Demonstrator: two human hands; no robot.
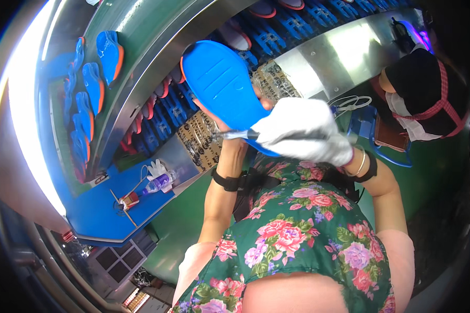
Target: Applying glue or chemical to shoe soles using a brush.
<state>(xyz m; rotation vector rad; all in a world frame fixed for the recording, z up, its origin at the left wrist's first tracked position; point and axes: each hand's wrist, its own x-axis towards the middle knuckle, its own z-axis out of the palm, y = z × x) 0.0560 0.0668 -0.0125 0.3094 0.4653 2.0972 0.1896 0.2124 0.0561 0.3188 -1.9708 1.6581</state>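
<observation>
Blue and smooth, a long sole-shaped piece with ridges across its broad end (222,78) fills the middle of my remote view, raised above the floral lap. I see the bare left hand (218,120) clamped around it from beneath, fingers curled over its right edge. The right hand in a white fabric glove (300,125) is closed on a slender grey tool with a dark tip (240,134), over the piece's narrow end. That glove is blurred, and I cannot tell whether the tip touches anything.

My worry is the tip: it points across the bare left wrist, so a slip could scratch skin or mark the blue surface. A loose left grip might let the piece twist, and the bulky glove hides its lower end from me.

Close behind the hands, a taped brown cardboard sheet (199,138) and rows of blue clamp-like holders (269,40) limit reach forward. To the left, orange-edged blue soles (109,55) lie on a green belt (141,26); below, a purple-labelled clear bottle (159,182) lies on a blue tabletop (96,214). At right, a co-worker (423,88) and a looped white cable (355,100) crowd that side.
</observation>
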